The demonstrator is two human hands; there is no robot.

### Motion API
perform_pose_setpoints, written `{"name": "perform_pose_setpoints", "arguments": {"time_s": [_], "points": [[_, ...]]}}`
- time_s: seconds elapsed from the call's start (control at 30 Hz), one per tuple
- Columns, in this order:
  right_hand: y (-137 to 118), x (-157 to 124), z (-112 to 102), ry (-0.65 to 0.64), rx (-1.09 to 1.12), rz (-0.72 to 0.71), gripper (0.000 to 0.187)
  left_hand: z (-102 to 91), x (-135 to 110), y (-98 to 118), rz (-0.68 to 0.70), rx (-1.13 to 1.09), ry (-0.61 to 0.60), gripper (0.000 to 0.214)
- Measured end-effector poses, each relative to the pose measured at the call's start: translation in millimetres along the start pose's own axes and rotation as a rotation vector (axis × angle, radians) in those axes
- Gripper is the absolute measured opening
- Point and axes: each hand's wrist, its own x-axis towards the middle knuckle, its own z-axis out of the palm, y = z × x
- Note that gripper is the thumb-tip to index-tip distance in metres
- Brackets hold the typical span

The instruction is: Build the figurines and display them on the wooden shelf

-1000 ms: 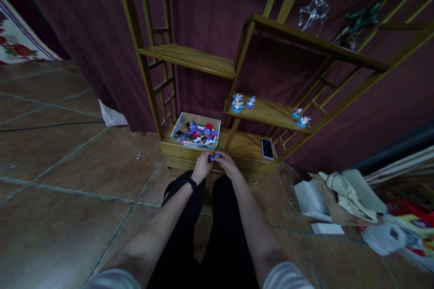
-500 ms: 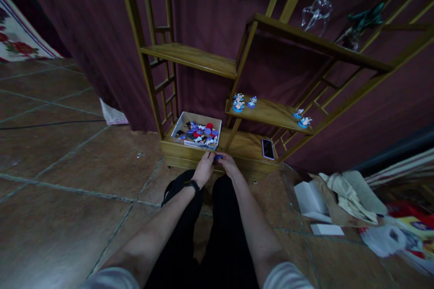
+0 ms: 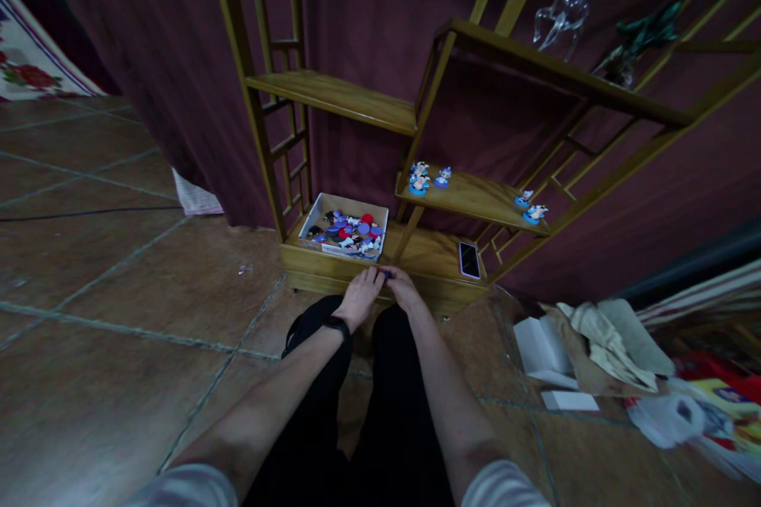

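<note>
Between my fingertips, just in front of the shelf's low base, is a small dark-blue or purple piece (image 3: 388, 275), mostly covered by fingers. My left hand (image 3: 361, 292) and my right hand (image 3: 402, 286) meet around it, both closed on it. Behind them an open cardboard box (image 3: 315, 215) holds a jumble of small figurine parts (image 3: 350, 233) in purple, red, white and black. Two small figurines (image 3: 419, 179) with blue bases and a purple-based figurine (image 3: 443, 177) stand on the middle shelf. Two more blue-based figurines (image 3: 534, 213) are at its right end.
A phone (image 3: 469, 261) lies on the lowest board of the wooden shelf unit (image 3: 333, 99). Glass ornaments (image 3: 562, 16) stand on the upper right shelf. White boxes (image 3: 544, 348), cloth and plastic bags (image 3: 669, 416) sit on the tiled floor at right.
My hands have shifted slightly right and drawn closer together around the small piece, which shows less between the fingers. The figurines and box stay put.
</note>
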Motion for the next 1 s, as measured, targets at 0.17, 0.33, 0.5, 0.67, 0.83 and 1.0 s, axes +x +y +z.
{"name": "perform_pose_setpoints", "arguments": {"time_s": [0.17,0.33,0.5,0.67,0.83,1.0], "points": [[-3,-1,0,-0.033,0.045,-0.009,0.035,-5.2,4,-5,0.086,0.110,-0.018,0.032],[-5,1,0,-0.035,0.125,0.022,0.035,-10.5,13,-11,0.188,0.144,-0.050,0.030],[-6,4,-1,0.005,0.179,0.051,0.033,-13.1,22,-16,0.241,0.133,-0.086,0.030],[-9,2,0,0.005,0.244,0.077,0.033,-10.0,25,-20,0.235,0.022,-0.108,0.037],[-10,2,3,-0.016,0.256,0.091,0.032,1.4,26,-29,0.065,-0.204,-0.132,0.041],[-15,-1,8,-0.032,0.250,0.121,0.034,15.7,32,-47,-0.131,-0.513,-0.040,0.039]]}}
